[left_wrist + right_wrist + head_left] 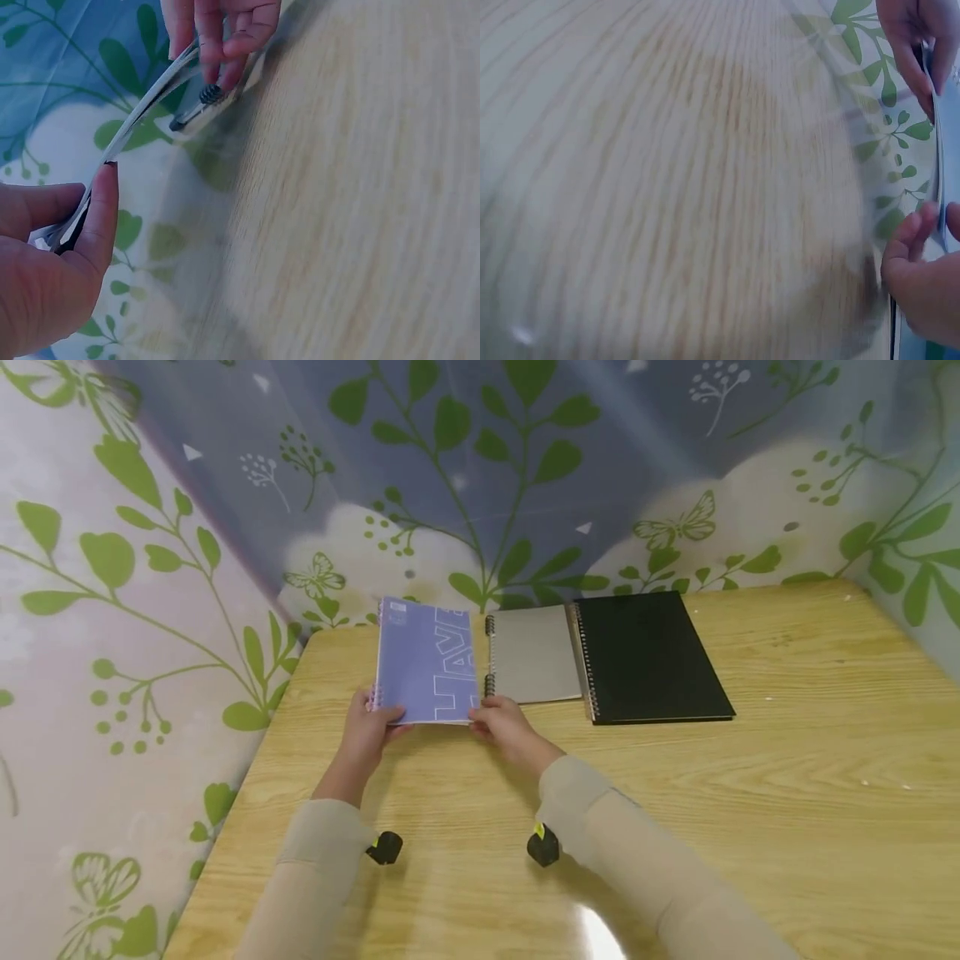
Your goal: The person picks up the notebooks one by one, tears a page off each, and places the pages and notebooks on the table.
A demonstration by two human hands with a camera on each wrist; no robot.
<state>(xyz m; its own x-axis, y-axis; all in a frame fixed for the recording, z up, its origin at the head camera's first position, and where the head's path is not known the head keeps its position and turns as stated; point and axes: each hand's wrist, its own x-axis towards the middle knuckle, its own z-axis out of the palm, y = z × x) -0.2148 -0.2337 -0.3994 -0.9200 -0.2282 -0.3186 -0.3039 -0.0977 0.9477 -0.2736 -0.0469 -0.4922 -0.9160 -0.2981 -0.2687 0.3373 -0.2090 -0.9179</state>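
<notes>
Both hands hold a purple spiral notebook (423, 660) with large white outlined letters, at the left of the table. The left hand (365, 735) grips its near left corner, thumb on the cover and fingers beneath. At the near right corner the right hand (506, 727) pinches the edge between thumb and fingers. In the left wrist view the notebook (135, 116) shows edge-on, slightly bowed and raised off the table. A grey spiral notebook (534, 656) lies just right of it, and beyond that a larger black spiral notebook (648, 656).
The wooden table (787, 827) meets a wall covering (465, 468) printed with leaves and butterflies at its back and left. Black wrist cameras (385, 848) hang by the beige sleeves (322, 852). A light reflection shows near the table's front.
</notes>
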